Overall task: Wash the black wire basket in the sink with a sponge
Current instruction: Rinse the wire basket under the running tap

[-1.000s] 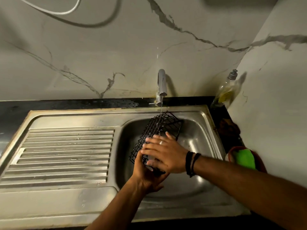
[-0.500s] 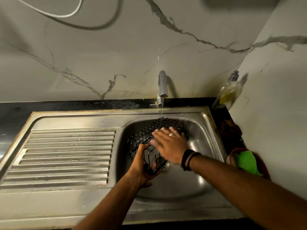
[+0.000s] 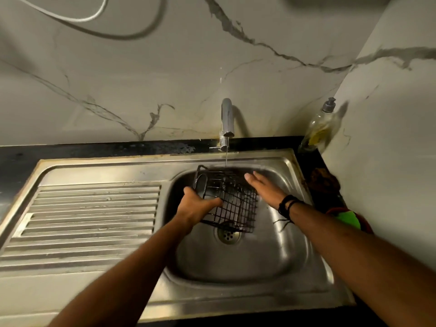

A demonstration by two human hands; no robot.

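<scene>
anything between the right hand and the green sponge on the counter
Nothing visible blocks it. The right hand is open and empty beside the black wire basket, which the left hand holds over the sink. The green sponge sits right of the sink rim, partly behind the right forearm.

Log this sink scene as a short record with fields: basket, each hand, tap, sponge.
basket: black wire basket, tilted above the drain in the sink
left hand: gripping the basket's left side
right hand: open, flat, at the basket's right side
tap: thin stream running onto basket
sponge: green sponge in a holder, right of sink, untouched
</scene>
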